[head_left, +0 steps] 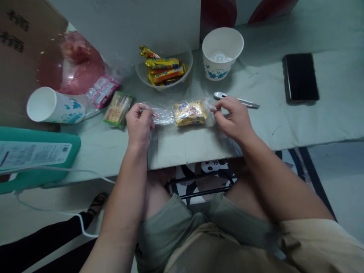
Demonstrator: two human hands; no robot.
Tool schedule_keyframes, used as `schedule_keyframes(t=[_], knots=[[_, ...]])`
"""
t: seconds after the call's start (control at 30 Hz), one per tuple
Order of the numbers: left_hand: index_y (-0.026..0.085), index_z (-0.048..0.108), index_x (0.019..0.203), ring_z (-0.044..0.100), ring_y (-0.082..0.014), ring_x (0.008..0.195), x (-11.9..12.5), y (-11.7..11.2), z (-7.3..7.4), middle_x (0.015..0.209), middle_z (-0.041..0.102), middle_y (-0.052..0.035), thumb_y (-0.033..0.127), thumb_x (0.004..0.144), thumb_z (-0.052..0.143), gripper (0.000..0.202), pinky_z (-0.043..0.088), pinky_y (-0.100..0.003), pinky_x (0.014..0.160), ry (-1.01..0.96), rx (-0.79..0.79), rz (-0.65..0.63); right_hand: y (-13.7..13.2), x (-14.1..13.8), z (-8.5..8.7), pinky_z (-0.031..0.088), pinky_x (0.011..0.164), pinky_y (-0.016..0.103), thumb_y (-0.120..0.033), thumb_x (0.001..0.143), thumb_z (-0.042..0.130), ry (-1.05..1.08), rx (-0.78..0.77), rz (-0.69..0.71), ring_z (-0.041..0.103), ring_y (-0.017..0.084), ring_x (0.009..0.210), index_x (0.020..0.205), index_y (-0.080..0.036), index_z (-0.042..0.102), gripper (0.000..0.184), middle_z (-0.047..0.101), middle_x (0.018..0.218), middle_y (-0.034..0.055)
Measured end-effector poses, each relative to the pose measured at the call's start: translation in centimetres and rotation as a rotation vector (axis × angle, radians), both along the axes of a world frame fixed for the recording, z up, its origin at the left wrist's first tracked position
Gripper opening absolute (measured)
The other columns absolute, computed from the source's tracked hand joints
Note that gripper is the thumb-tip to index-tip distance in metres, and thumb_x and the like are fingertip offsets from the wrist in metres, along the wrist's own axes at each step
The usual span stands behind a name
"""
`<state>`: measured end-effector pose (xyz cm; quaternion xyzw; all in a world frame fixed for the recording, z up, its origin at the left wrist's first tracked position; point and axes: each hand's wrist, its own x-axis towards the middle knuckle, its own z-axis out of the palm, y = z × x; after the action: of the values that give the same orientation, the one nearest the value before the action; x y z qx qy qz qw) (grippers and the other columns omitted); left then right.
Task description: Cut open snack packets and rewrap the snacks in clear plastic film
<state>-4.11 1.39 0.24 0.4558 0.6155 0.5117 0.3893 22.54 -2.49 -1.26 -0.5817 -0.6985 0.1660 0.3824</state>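
Observation:
A small yellow snack packet (190,113) lies near the table's front edge, inside a stretch of clear plastic wrap (165,115). My left hand (140,123) is closed on the left end of the wrap, fingers pinched together. At the other end, my right hand (231,115) pinches the wrap just right of the packet. Behind my right hand lies a box cutter (241,100), partly covered by the fingers. Left of my left hand is a green-edged snack packet (118,109), close to the wrist.
A clear bowl (187,70) of yellow-wrapped bars and an upright paper cup (223,51) stand behind. Another cup (45,104) lies tipped at left, near a pink packet (102,91) and green container (74,146). A black box (302,77) sits right. A person's foot (98,203) shows below.

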Motion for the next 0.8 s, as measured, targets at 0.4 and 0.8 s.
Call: schedule_keyframes(t=[0.4, 0.8], knots=[[0.021, 0.068, 0.1, 0.063, -0.0218, 0.099, -4.0, -0.2, -1.6, 0.106, 0.068, -0.0058, 0.016, 0.072, 0.069, 0.029, 0.051, -0.032, 0.088, 0.7, 0.234, -0.25, -1.2, 1.6, 0.4, 0.053, 0.09, 0.049, -0.014, 0.068, 0.053, -0.011, -0.026, -0.204, 0.067, 0.029, 0.106, 0.107, -0.023, 0.061, 0.041, 0.072, 0.111, 0.0102], [0.023, 0.07, 0.082, 0.069, -0.0245, 0.102, -1.5, -2.4, 0.4, 0.097, 0.075, -0.0047, 0.025, 0.084, 0.063, 0.008, 0.052, -0.044, 0.094, 0.858, 0.625, -0.47, -1.9, -1.9, 3.0, 0.043, 0.104, 0.054, -0.027, 0.088, 0.058, -0.228, 0.107, 0.095, 0.061, 0.034, 0.124, 0.087, -0.029, 0.071, 0.013, 0.072, 0.119, 0.0074]])
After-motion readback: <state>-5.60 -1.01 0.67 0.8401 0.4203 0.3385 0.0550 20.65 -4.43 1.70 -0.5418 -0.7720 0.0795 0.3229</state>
